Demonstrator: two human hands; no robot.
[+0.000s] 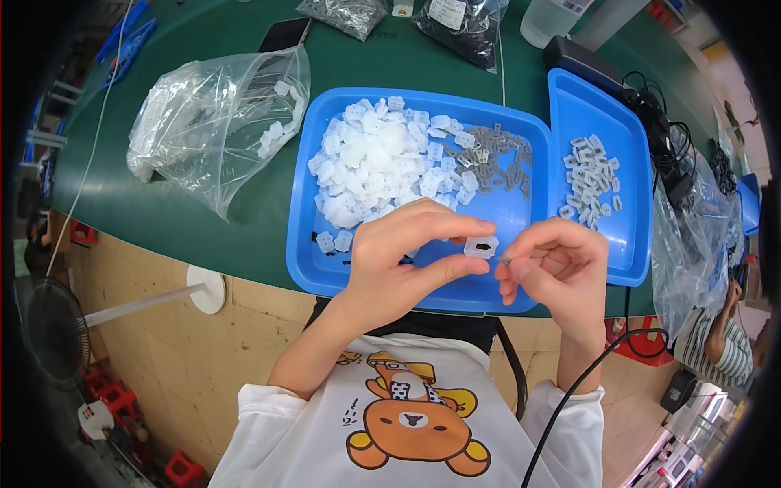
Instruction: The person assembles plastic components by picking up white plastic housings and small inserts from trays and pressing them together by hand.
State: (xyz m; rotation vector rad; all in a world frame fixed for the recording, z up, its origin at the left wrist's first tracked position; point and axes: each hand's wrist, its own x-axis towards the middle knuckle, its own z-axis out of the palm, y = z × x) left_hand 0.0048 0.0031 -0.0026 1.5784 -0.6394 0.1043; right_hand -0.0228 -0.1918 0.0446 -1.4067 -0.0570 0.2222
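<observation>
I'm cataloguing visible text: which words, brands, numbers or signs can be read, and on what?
None reads clearly.
White label on the bag of dark parts: too small.
Label on the translucent bottle: too small.
Marks beside the bear print on the white shirt: too small.

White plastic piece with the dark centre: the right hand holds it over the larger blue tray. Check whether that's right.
Not quite, the hand is wrong: the head view shows the left hand holding the white plastic piece. It is indeed over the larger blue tray.
</observation>
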